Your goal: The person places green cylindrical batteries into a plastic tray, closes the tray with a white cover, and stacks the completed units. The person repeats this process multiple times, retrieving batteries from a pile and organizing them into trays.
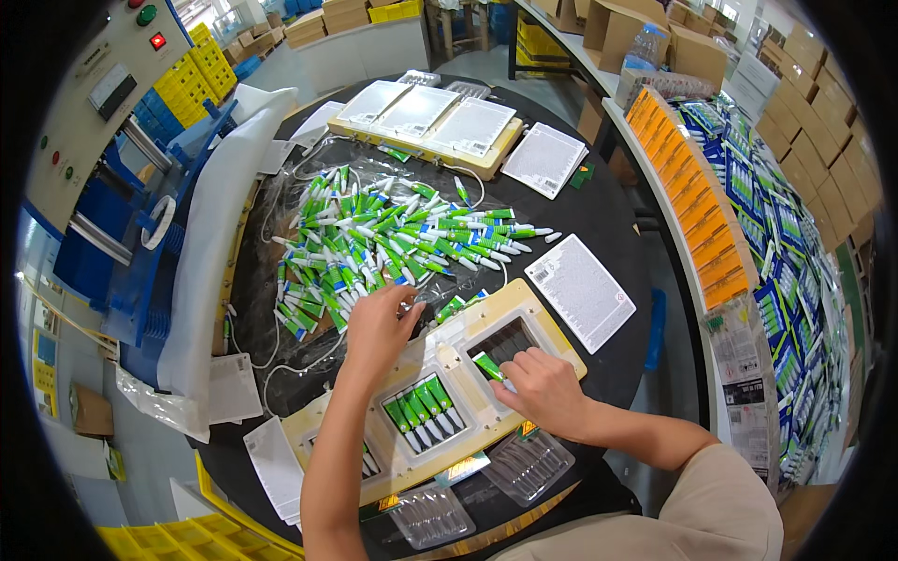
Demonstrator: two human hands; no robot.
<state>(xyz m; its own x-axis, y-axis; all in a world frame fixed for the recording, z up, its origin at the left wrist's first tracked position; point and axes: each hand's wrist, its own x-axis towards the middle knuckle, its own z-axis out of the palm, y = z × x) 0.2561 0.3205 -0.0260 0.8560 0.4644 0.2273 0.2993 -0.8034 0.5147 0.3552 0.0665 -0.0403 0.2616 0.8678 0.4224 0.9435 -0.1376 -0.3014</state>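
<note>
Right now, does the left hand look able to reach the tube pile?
Probably yes: the left hand is at the near edge of the tube pile, with nothing visible blocking the way.

Right fingers (520, 376) on green tube (486, 365), left fingers (397, 294) near tube pile (365, 243)

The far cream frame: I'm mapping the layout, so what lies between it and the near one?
In the head view: a heap of green and white tubes, clear film around it, and the left hand at its near edge.
</note>
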